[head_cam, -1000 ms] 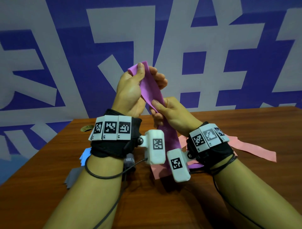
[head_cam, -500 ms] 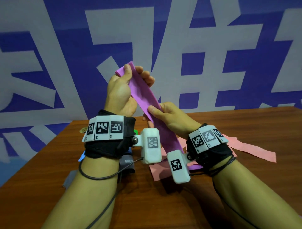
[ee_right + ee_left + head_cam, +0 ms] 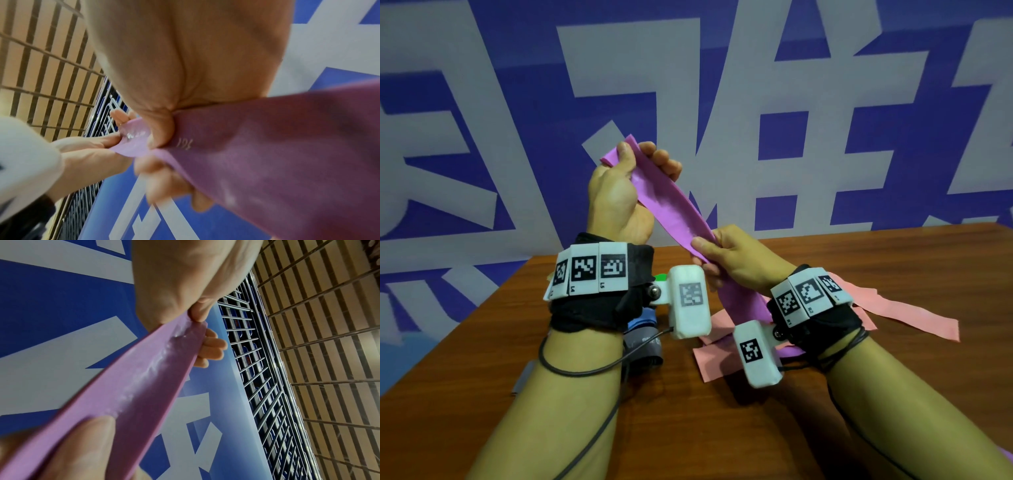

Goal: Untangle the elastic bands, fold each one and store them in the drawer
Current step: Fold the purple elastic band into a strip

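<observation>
Both hands pinch purple band (taut, above table).

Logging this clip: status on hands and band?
Left hand pinches purple band top end. Right hand grips it lower down. Pink band lies on table. No drawer visible.

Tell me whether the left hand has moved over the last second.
Yes. The left hand, pinching the purple band's end, has shifted left against the wall lettering; its height looks about unchanged.
</observation>
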`<state>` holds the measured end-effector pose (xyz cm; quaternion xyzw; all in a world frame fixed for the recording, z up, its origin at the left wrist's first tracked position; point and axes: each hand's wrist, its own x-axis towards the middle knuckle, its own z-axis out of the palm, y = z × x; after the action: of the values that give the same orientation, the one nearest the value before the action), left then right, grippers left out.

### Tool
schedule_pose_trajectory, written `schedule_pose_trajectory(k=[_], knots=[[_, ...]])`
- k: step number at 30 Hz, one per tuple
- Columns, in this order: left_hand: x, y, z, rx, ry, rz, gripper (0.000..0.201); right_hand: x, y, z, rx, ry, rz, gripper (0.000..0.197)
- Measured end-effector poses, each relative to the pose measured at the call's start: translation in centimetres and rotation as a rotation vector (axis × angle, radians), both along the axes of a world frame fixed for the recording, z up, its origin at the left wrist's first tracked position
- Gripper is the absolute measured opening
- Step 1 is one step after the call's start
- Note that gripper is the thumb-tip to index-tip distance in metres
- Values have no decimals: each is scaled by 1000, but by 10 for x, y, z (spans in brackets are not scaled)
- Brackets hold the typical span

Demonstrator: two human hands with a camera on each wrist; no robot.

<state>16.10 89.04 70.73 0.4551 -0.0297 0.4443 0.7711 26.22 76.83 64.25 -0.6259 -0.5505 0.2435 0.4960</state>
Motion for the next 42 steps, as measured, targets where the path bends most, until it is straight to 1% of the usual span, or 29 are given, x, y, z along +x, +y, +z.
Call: schedule_pose_trajectory(k=[5,9,11,13,15,18,20,22,26,28,30,32,35,40,42], knots=[[-2,5,2,-45,-48,43,39,3,-7,-1,-56,-9,-8,45],[-1,10,0,-88,-40,44,39,8,1,-12,-53,68,-10,46],[0,10,0,-104,-46,48,39,9,0,-11,-61,52,-17,50],[-1,12,2,-127,-51,58,39,11,-2,-11,-73,17,-23,48],[-2,14,2,-148,-55,58,39,14,0,-15,-73,44,0,45],[-1,13,2,-140,-57,53,40,16,2,-19,-65,86,3,47],[-1,12,2,-131,-59,65,40,18,0,-18,-75,61,6,49],[-1,12,3,-129,-62,73,40,21,-1,-19,-94,38,16,46],[-2,15,2,-144,-52,63,41,23,1,-21,-102,93,-18,43],[-2,15,2,-151,-58,69,41,24,2,-22,-94,59,-12,45],[-5,15,4,-160,-75,85,40,27,2,-25,-123,17,-6,40],[-8,18,5,-159,-84,109,41,31,3,-32,-164,39,-18,37],[-6,16,3,-189,-78,99,41,36,3,-40,-209,97,-66,39],[-1,11,4,-182,-79,140,39,43,2,-41,-219,45,-58,37],[-2,11,5,-192,-78,135,39,46,2,-40,-256,12,-65,40]])
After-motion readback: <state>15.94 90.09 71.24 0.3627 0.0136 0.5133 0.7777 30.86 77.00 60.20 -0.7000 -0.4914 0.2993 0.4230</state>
